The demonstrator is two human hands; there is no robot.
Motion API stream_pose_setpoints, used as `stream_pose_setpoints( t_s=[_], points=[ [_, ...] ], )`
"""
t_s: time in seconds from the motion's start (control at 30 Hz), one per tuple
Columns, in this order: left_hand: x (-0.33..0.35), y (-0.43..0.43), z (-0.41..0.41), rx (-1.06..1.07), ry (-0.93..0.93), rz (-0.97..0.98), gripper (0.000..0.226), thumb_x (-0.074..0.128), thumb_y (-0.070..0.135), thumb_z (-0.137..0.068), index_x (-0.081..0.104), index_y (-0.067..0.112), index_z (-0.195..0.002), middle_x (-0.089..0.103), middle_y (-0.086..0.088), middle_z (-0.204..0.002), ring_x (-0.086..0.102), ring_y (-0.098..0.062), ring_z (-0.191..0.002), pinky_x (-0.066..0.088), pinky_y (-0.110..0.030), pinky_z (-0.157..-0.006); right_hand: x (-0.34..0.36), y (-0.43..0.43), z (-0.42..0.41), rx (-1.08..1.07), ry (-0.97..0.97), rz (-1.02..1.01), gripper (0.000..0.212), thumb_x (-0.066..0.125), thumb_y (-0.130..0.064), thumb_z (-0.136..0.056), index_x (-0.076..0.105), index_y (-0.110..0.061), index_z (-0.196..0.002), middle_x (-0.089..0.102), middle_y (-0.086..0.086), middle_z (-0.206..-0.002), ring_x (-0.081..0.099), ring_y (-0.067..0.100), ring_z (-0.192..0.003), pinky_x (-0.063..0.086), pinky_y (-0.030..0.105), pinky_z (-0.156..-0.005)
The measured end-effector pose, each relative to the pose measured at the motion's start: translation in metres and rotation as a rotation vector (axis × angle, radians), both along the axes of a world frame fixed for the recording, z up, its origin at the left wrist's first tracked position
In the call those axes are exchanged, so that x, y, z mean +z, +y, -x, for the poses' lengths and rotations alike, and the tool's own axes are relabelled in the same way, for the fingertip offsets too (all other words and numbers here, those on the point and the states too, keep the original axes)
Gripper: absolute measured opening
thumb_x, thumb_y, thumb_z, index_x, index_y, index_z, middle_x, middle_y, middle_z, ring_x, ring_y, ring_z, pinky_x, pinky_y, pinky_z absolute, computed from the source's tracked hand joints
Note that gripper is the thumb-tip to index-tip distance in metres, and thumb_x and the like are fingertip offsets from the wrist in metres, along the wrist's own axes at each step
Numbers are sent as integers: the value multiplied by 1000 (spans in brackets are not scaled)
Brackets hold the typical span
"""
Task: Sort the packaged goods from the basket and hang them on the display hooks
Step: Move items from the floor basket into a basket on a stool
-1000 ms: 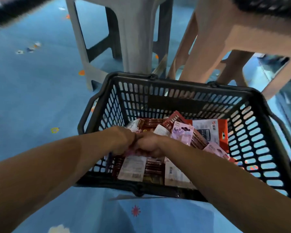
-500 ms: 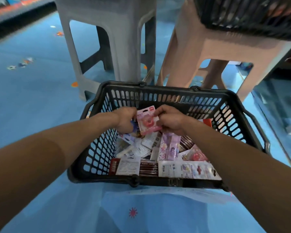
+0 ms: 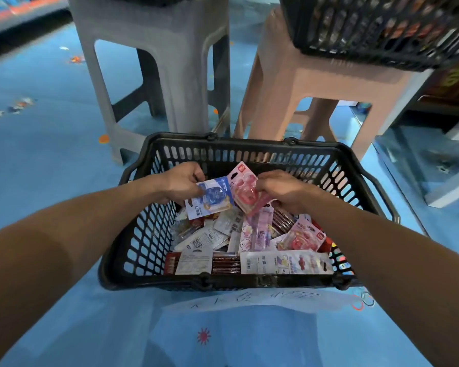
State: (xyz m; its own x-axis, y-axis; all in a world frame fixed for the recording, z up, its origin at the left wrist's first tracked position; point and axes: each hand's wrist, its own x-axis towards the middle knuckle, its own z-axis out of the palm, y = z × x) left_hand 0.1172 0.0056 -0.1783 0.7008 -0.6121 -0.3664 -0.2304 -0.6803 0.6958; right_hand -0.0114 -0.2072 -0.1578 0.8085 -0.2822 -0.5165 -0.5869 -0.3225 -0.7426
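Note:
A black plastic basket (image 3: pixel 133 242) stands on the blue floor in front of me, holding several flat packaged goods. My left hand (image 3: pixel 182 182) pinches a blue and white packet (image 3: pixel 210 198) by its upper left corner, above the basket's left half. My right hand (image 3: pixel 282 189) grips a pink packet (image 3: pixel 243 189) by its right side, right next to the blue one and overlapping its edge. Both packets are lifted above the pile. More pink, purple, white and dark red packs (image 3: pixel 252 239) lie loose on the basket's bottom. No display hooks are in view.
A grey plastic stool (image 3: pixel 154 59) stands behind the basket on the left and a pink stool (image 3: pixel 316 83) on the right. A second black basket (image 3: pixel 376 30) with goods sits on the pink stool. Shelf bases run along the right edge.
Both hands rose from the pile. The blue packet, hidden behind the pink one half a second ago, is now held apart in my left hand; the pink one stays in my right.

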Motion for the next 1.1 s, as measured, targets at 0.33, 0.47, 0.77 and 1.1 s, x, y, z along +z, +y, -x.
stream_pose_setpoints(
  t_s=[0.33,0.47,0.77,1.1],
  points=[
    [-3,-1,-12,274,-23,214,29,81,9,-85,58,16,-101,62,-22,-132,66,-32,-113,55,-33,-73,-1,-1,-18,-236,-331,86,27,50,-29,-108,64,-14,-91,70,4,-91,65,17,-84,51,28,-74],
    [-4,-2,-13,328,135,306,29,87,12,-80,66,15,-99,72,-18,-109,73,-22,-88,55,-29,-66,7,1,-20,-227,-375,-95,21,57,-27,-105,65,-14,-91,71,3,-90,66,15,-83,53,25,-69],
    [14,-29,-7,565,620,685,24,59,28,-104,65,10,-120,75,-17,-116,74,-33,-101,62,-48,-80,10,12,-15,-133,-208,-695,33,62,-19,-101,56,-3,-129,63,22,-119,72,30,-94,62,41,-77],
    [37,-30,9,430,673,827,56,67,52,-87,67,12,-126,75,-13,-117,69,-31,-117,56,-43,-101,12,24,-31,-420,-307,-696,12,59,-13,-103,67,-5,-105,76,12,-88,75,22,-82,65,34,-68]
  ],
)
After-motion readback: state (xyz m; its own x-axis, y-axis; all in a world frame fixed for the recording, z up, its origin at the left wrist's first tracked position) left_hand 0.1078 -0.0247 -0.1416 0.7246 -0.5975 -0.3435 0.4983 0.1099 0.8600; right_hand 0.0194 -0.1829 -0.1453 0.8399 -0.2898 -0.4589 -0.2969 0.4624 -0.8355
